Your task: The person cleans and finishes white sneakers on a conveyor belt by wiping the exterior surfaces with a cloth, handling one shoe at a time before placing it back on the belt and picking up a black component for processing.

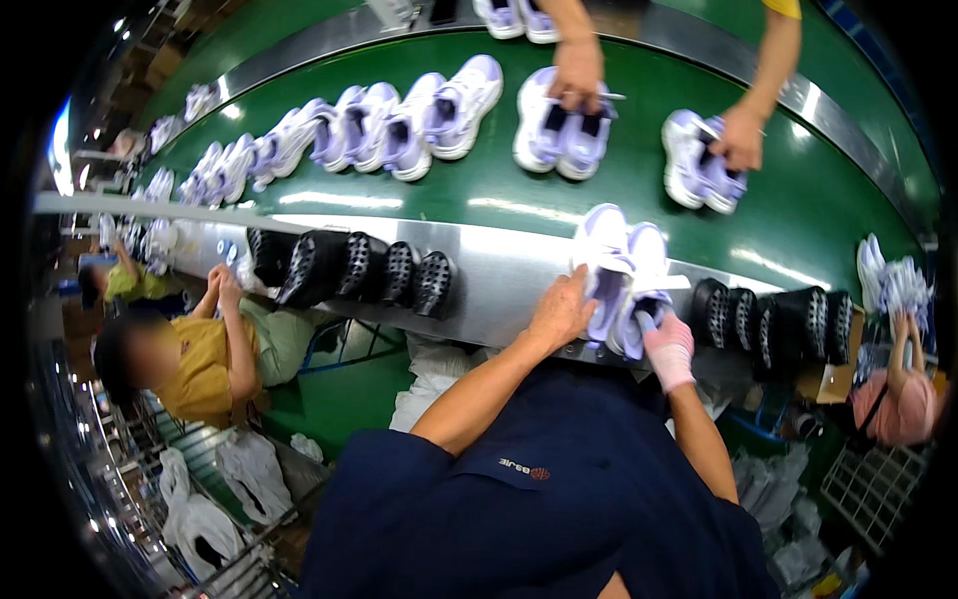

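Note:
A pair of white and lilac sneakers stands at the steel ledge in front of me, toes pointing away. My left hand (562, 307), bare, is closed round the outer side of the left sneaker (604, 255). My right hand (671, 349), in a pale pink glove, grips the right sneaker (647, 258) at its heel opening. A small light grey piece (647, 321) shows by its fingertips; its kind I cannot make out. Beside the right sneaker a white tag (675, 283) sticks out. Some of my fingers are hidden by the shoes.
Across the green belt (419, 205), a co-worker's hands hold two sneaker pairs (561, 125) (704, 165). A row of sneakers (369, 130) runs off leftward. Black studded shoe lasts stand on the steel ledge (494, 270), left (364, 270) and right (773, 324). Other people sit at both sides.

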Demonstrator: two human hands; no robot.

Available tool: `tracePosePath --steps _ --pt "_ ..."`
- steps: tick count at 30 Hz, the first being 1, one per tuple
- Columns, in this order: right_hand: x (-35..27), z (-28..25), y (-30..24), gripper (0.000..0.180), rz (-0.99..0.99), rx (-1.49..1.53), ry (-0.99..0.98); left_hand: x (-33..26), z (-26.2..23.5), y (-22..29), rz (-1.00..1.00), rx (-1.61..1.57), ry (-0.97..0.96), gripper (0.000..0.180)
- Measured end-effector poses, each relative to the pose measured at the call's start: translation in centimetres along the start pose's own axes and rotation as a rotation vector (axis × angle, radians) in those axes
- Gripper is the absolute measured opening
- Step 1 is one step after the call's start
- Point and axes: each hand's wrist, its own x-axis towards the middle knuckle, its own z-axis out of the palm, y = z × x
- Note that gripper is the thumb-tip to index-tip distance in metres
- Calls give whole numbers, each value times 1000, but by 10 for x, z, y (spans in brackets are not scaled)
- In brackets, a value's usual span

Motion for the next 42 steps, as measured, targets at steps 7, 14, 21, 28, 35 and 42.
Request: tracePosePath --steps 7,14,21,28,35,42 --pt "-62 -54 -21 45 -118 173 -304 -98 -148 -51 -53 387 734 16" --pt "-75 -29 -69 35 -426 198 -319 -137 -222 -154 -403 842 896 36" --pt "-83 -13 -121 56 -381 497 -145 -114 -208 -31 74 552 831 34" --pt "-94 -33 -136 38 -42 1529 -774 -78 -124 37 634 60 373 47" --pt "-106 -36 -102 58 -359 619 -451 -18 -75 19 -72 -845 -117 19" --pt "-118 -47 -77 63 -314 112 9 -4 -15 30 -283 -761 92 15"
